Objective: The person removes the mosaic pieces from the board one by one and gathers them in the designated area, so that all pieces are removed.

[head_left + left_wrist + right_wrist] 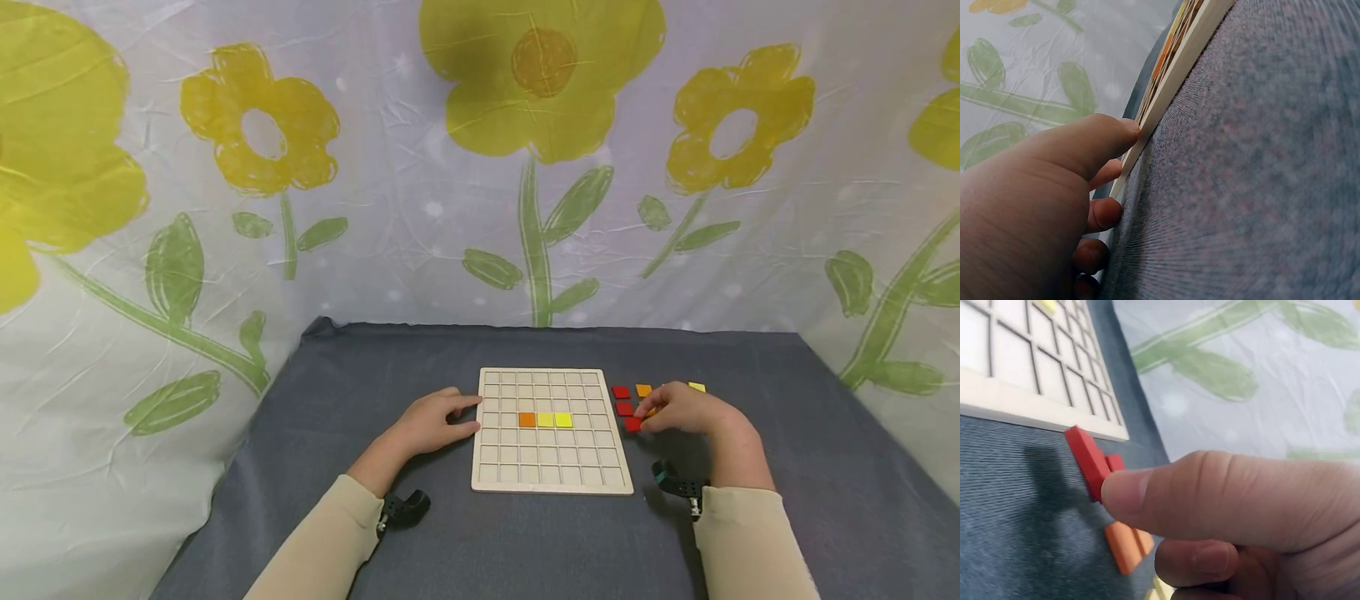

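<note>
A pale wooden grid board (500, 477) lies on the dark cloth. In one of its middle rows sit an orange square tile (527, 420) and, right of it, two yellow tiles (563, 420). My left hand (431, 423) touches the board's left edge with thumb and index finger extended; the left wrist view shows the thumb (1110, 134) against the rim. Right of the board, my right hand (688, 408) pinches a red tile (1087, 459) at the near end of the red column. The fingertip behind that tile is hidden in the right wrist view.
Beyond the held tile lie two more red tiles (621, 392). An orange tile (643, 390) and a yellow tile (697, 387) lie farther right, partly behind the right hand. A flower-printed curtain (390, 250) surrounds the table's back and sides.
</note>
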### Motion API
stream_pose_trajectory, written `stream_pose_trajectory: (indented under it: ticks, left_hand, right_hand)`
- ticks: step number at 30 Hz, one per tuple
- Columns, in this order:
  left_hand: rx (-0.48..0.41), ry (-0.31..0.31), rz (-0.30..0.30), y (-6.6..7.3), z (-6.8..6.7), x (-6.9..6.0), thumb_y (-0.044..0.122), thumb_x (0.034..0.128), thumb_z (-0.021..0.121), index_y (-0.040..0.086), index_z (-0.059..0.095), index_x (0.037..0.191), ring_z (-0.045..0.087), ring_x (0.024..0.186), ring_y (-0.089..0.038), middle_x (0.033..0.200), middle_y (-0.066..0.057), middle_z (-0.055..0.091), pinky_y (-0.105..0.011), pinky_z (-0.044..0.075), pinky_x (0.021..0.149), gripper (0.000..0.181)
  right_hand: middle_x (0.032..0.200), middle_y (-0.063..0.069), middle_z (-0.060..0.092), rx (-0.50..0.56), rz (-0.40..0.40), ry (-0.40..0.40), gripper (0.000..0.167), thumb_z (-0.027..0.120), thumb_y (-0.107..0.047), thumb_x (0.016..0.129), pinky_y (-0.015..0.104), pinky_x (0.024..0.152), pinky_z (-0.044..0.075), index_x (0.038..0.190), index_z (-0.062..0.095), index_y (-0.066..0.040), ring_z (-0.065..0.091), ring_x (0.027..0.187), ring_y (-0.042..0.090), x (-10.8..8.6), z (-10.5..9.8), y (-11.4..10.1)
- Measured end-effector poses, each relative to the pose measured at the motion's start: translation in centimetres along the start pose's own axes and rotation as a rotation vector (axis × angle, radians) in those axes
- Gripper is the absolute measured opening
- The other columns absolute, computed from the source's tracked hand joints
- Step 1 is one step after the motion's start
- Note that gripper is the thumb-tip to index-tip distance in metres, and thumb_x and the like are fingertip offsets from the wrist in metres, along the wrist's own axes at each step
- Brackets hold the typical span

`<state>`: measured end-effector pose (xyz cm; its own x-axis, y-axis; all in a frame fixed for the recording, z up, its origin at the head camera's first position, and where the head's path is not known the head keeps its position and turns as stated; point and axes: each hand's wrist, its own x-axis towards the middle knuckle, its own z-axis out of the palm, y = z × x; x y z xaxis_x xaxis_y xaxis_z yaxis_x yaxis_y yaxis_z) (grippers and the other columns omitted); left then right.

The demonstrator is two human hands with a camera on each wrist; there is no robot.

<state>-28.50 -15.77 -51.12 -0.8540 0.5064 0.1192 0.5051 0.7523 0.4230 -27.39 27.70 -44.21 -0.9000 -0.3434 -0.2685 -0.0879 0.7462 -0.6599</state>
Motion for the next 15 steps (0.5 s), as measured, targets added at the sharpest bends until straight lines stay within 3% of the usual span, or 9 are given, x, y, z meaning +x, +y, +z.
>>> stream_pose_trajectory:
  ticks: [7, 15]
  left_hand:
    - [-0.001, -0.001, -0.005, 0.0, 0.0, 0.0, 0.043, 0.0993, 0.069, 0.022, 0.062, 0.146, 0.038, 0.064, -0.01, 0.083, 0.007, 0.046, -0.03, 0.034, 0.062, 0.051]
    - [0.006, -0.002, 0.01, -0.1, 0.1, 0.1, 0.043, 0.0996, 0.069, 0.022, 0.061, 0.146, 0.036, 0.065, -0.01, 0.083, 0.007, 0.046, -0.03, 0.033, 0.062, 0.051]
  right_hand:
    - [0.092, 0.006, 0.06, -0.072, 0.036, 0.003, 0.014, 0.078, -0.01, 0.085, 0.038, 0.072, 0.046, 0.098, 0.073, -0.005, 0.052, 0.085, 0.023, 1.1, 1.0, -0.1]
    - [0.093, 0.008, 0.059, -0.071, 0.06, 0.014, 0.015, 0.077, -0.007, 0.084, 0.038, 0.072, 0.046, 0.097, 0.07, -0.004, 0.052, 0.085, 0.024, 1.2, 1.0, 0.0]
